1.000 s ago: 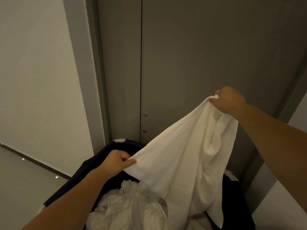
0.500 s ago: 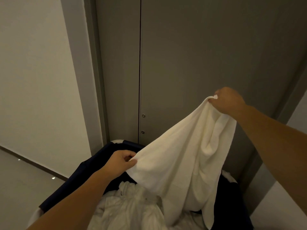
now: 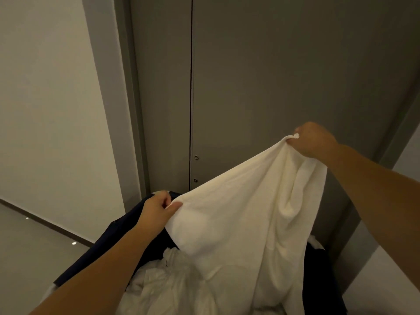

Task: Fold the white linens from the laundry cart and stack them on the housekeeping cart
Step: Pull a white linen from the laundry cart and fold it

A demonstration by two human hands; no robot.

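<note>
A white towel (image 3: 245,214) hangs spread between my two hands above the dark blue laundry cart (image 3: 95,253). My left hand (image 3: 156,210) pinches its lower left edge just over the cart's far rim. My right hand (image 3: 316,139), raised higher on the right, grips the towel's upper corner in a closed fist. The towel's lower part drapes down into the cart, where a crumpled pile of white linens (image 3: 168,283) lies. The housekeeping cart is out of view.
Grey closed door panels (image 3: 261,76) stand directly behind the laundry cart, framed by a grey jamb (image 3: 109,92). A pale wall (image 3: 45,110) runs off to the left above a glossy floor (image 3: 29,246). Another pale wall edge shows at the lower right.
My left hand has risen a little and shifted its pinch along the towel's edge, drawing the top edge tauter. My right hand has stayed high, holding the corner.
</note>
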